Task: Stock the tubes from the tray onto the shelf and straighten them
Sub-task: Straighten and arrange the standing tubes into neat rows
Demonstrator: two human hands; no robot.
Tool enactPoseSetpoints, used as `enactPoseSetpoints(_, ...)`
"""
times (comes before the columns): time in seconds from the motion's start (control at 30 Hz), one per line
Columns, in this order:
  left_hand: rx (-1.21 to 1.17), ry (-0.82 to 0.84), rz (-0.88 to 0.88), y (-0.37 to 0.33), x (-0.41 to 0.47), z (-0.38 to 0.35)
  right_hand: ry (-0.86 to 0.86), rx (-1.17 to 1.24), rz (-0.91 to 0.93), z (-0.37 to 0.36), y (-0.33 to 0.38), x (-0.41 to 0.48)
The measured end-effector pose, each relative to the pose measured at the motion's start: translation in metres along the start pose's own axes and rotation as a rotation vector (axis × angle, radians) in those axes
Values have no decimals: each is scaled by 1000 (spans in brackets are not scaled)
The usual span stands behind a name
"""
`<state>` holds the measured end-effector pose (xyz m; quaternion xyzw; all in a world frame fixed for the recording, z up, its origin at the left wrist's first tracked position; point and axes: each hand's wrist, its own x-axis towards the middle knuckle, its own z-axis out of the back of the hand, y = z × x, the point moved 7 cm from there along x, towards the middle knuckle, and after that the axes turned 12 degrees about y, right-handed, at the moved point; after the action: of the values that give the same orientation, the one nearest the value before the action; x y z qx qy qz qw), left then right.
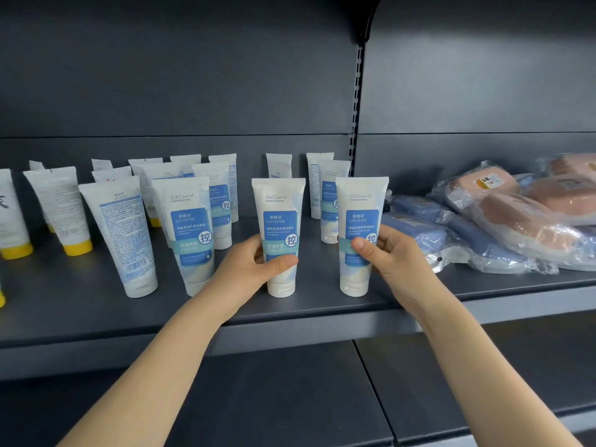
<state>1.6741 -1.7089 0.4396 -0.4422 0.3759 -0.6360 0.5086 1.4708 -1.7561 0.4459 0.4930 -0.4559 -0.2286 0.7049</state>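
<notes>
- Dark grey metal back panel [193, 75] stood behind one shelf [80, 304]. A slotted post [356, 108] divided the panel, and a lower shelf [290, 398] lay beneath.
- Four blue-label tubes formed the front row: a back-facing tube [119, 237], a leaning tube [190, 233], a centre tube [279, 221] and a right tube [361, 217].
- Behind them stood roughly ten more rear tubes [216, 195]. They overlapped, so the exact count could not be told.
- Two yellow-capped tubes [61, 211] stood plainly at far left, and a few more yellow caps were partly hidden.
- Every tube stood cap down and crimped end up, with its long axis near vertical.
- The back-facing tube and the leaning tube tilted, tops toward the left.
- The centre tube and right tube stood upright near the shelf's front edge. Their caps were on the shelf, their blue labels faced the camera, and a clear gap lay between them.
- The left hand [251, 266] gripped the centre tube low on its body. Its thumb pressed across the front and its fingers curled round the left side and back.
- The right hand [396, 256] gripped the right tube. Its thumb lay on the label and its fingers curled round the right side.
- Plastic-wrapped packets [516, 221], at least three blue and three pink, lay piled at right. The nearest blue one was just beside the right tube.
</notes>
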Motion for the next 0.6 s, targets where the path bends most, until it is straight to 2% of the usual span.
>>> enactPoseSetpoints(0.33,58,-39,54,-2,-2,-2,-43,-35,46,-2,0,0)
enactPoseSetpoints(0.6,104,-48,74,-6,-5,-4,-34,-44,6,-3,-3,2)
